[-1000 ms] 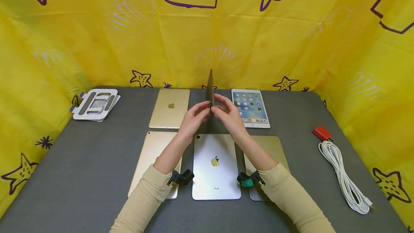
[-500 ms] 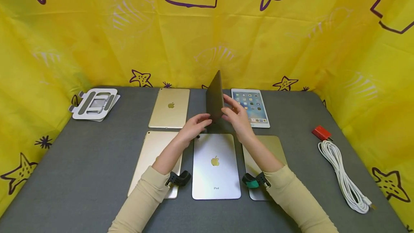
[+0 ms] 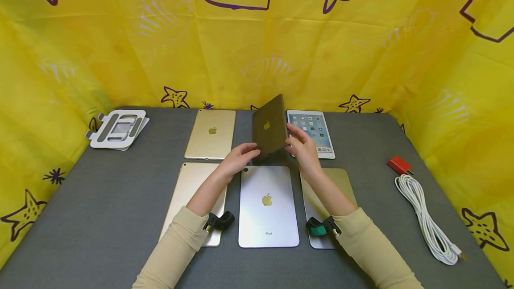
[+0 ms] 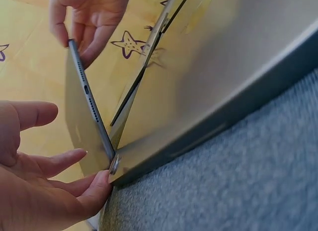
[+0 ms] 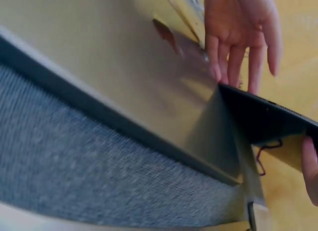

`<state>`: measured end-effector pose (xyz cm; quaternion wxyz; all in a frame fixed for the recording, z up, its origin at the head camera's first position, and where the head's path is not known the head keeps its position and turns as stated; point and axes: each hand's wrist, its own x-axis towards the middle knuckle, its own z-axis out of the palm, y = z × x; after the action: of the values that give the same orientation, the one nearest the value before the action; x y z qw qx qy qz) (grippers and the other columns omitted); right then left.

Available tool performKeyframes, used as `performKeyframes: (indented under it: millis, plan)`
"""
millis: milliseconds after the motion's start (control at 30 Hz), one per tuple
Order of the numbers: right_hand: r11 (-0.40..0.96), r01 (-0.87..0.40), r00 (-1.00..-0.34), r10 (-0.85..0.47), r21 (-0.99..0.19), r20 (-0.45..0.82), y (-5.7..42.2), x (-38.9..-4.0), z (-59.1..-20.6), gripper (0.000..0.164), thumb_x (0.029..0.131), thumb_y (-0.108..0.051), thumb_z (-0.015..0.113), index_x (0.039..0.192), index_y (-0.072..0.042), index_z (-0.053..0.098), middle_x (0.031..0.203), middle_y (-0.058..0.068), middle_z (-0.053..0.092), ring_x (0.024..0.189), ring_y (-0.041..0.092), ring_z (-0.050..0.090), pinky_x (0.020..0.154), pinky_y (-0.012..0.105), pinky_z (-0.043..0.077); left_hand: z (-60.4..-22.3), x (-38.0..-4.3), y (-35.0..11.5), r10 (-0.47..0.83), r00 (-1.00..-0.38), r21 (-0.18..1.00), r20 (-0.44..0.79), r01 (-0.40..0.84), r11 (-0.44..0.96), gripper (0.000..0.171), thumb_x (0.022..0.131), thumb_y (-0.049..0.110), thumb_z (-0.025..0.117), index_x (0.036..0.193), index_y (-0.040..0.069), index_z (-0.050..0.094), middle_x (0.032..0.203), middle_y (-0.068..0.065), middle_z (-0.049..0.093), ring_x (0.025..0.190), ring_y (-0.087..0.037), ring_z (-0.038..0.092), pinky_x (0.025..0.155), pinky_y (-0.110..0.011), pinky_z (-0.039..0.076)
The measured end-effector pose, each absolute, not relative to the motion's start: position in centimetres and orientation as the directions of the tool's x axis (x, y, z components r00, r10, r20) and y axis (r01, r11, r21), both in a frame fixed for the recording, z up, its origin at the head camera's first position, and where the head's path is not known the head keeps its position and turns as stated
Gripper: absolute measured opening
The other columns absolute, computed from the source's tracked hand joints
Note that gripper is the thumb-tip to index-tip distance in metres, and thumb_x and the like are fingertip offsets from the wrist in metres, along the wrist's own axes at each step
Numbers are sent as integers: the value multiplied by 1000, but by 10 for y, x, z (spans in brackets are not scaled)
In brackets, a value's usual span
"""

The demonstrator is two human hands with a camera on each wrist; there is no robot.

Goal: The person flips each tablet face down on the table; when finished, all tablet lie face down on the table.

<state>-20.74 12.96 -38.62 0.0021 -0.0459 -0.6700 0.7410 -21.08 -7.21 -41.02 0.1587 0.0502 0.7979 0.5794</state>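
Observation:
A dark grey tablet (image 3: 270, 129) with an apple logo on its back stands tilted above the middle of the table. My left hand (image 3: 236, 160) holds its lower left corner with the fingertips. With thumb and fingers, my right hand (image 3: 306, 153) grips the tablet's right edge, overlapping the white tablet behind it in the head view. In the left wrist view, a tablet edge (image 4: 89, 99) with a port and speaker holes runs between the two hands. Its dark face (image 5: 263, 116) shows in the right wrist view. Just below lies a silver iPad (image 3: 268, 222), back up.
Around them lie a gold tablet (image 3: 209, 139), a pale gold tablet (image 3: 192, 186), a darker gold tablet (image 3: 337, 182) and a white tablet (image 3: 315, 130) with its screen lit. White folding stands (image 3: 120, 128) sit left. A red charger (image 3: 399, 165) and coiled white cable (image 3: 423, 217) lie right.
The dark tablet has turned from edge-on to show its back and logo. My right hand has moved right and nearer; my left hand has slid down to the lower corner.

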Motion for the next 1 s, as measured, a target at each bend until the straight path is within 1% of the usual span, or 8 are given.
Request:
performKeyframes:
  millis: [133, 200, 333, 533, 700, 867, 1000]
  plan:
    - [-117, 118, -986, 100, -986, -130, 130, -210, -392, 47, 91, 0, 51, 138, -3, 53, 138, 13, 54, 112, 19, 54, 96, 34, 46, -410, -211, -78, 259, -950, 941, -177, -85, 328, 51, 98, 25, 57, 141, -1, 47, 143, -20, 47, 130, -34, 46, 108, -46, 37]
    - [-133, 138, -983, 103, -981, -152, 131, -212, -395, 46, 91, 1, 52, 137, 0, 54, 137, 16, 54, 112, 19, 54, 98, 33, 45, -409, -211, -81, 257, -952, 940, -167, -75, 334, 51, 98, 24, 57, 141, -2, 46, 142, -21, 48, 130, -34, 46, 108, -46, 36]
    - [-136, 182, -977, 84, -974, -195, 131, -213, -400, 48, 90, 2, 52, 139, 3, 51, 141, 17, 51, 119, 21, 51, 104, 36, 41, -410, -210, -86, 249, -953, 939, -173, -83, 333, 52, 98, 25, 57, 141, 0, 47, 142, -21, 48, 130, -34, 45, 108, -46, 36]
    - [-123, 267, -962, 23, -956, -271, 133, -215, -408, 52, 92, 2, 51, 143, 5, 42, 149, 18, 40, 134, 25, 41, 111, 39, 33, -408, -209, -90, 241, -953, 949, -184, -108, 296, 52, 97, 25, 58, 141, 0, 47, 143, -21, 45, 132, -34, 41, 109, -48, 33]
    - [-83, 302, -953, -30, -950, -301, 134, -216, -410, 55, 94, -1, 49, 147, 7, 34, 155, 16, 31, 141, 26, 31, 114, 39, 28, -407, -208, -90, 239, -952, 946, -191, -114, 302, 52, 97, 25, 58, 142, 0, 46, 143, -21, 45, 131, -35, 41, 109, -49, 33]
    - [-33, 305, -951, -59, -952, -303, 134, -216, -409, 57, 94, -2, 49, 147, 8, 31, 156, 17, 28, 142, 27, 28, 115, 37, 27, -406, -208, -90, 234, -951, 943, -200, -123, 308, 53, 97, 27, 59, 142, 2, 46, 144, -22, 43, 131, -35, 40, 109, -50, 32]
    - [36, 298, -949, -97, -954, -300, 134, -214, -409, 61, 94, -5, 50, 149, 9, 27, 156, 20, 26, 143, 29, 26, 116, 38, 23, -407, -209, -90, 227, -953, 945, -198, -124, 304, 52, 97, 26, 59, 142, 2, 47, 145, -22, 42, 133, -36, 38, 110, -50, 31]
